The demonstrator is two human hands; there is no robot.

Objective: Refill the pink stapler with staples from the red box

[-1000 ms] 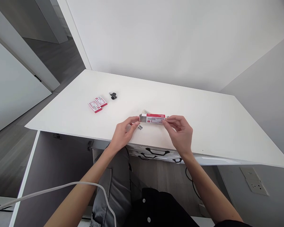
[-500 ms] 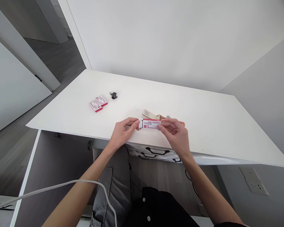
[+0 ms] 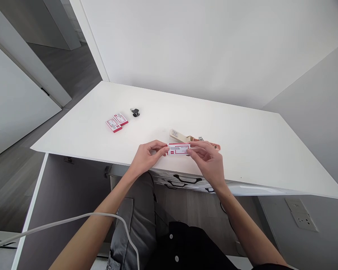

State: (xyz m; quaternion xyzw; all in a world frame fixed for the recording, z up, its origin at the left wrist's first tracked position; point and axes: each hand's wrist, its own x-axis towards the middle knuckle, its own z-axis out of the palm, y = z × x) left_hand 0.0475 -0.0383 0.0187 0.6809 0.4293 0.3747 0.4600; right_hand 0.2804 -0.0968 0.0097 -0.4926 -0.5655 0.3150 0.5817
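Observation:
A small red and white staples box (image 3: 178, 149) is held level between my two hands, just above the front of the white desk. My left hand (image 3: 148, 158) pinches its left end with thumb and forefinger. At the other end, my right hand (image 3: 210, 160) grips the box, thumb in front and fingers behind. Directly behind the box lies an opened stapler (image 3: 179, 136), beige with a QR code on one arm and orange on the other. My right fingers and the box hide part of it.
Two more red and white boxes (image 3: 114, 125) lie touching at the left of the desk (image 3: 242, 150). Near them sits a small black staple remover (image 3: 135, 112). A white cable (image 3: 101, 214) crosses over my left forearm. Drawers with black handles (image 3: 187, 180) are below the front edge.
The white end piece sticking out of the box's left side has gone in, and the box now looks shorter. My left fingers have moved slightly right with it.

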